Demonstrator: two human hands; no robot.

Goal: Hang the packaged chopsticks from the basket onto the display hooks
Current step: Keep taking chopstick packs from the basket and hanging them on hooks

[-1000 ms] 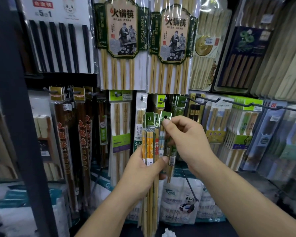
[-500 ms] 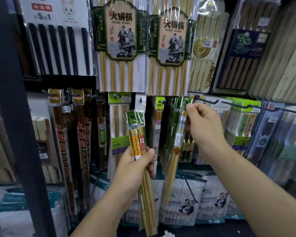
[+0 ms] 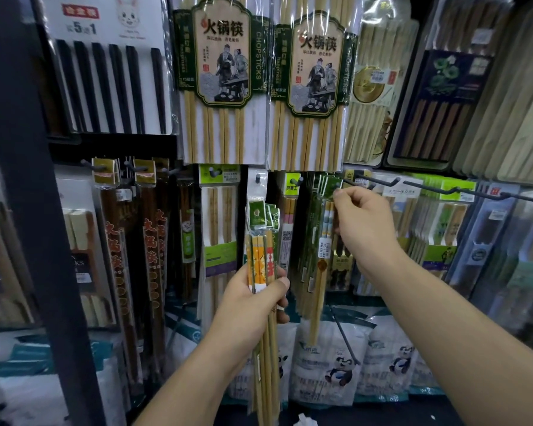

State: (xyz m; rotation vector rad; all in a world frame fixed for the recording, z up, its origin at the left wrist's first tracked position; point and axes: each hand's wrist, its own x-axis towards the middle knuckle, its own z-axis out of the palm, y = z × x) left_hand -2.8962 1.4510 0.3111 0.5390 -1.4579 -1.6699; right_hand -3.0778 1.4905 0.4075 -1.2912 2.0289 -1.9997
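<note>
I saw a display wall [image 3: 111,144] crowded w/ hung packs. L hand [image 3: 253,298] gripped an upright bundle [image 3: 260,244]; R hand [image 3: 363,222] pinched one pack [image 3: 324,250] by its top, beside a black hook [image 3: 379,182].

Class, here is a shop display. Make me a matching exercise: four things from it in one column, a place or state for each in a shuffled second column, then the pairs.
1. left hand
2. right hand
3. black chopsticks
4. panda bags

A. bottom row, under the hanging packs
B. pinches the top of one pack near a hook
C. top left of the display
D. grips a bundle of packs

Pairs: 1-D, 2-B, 3-C, 4-A
</note>
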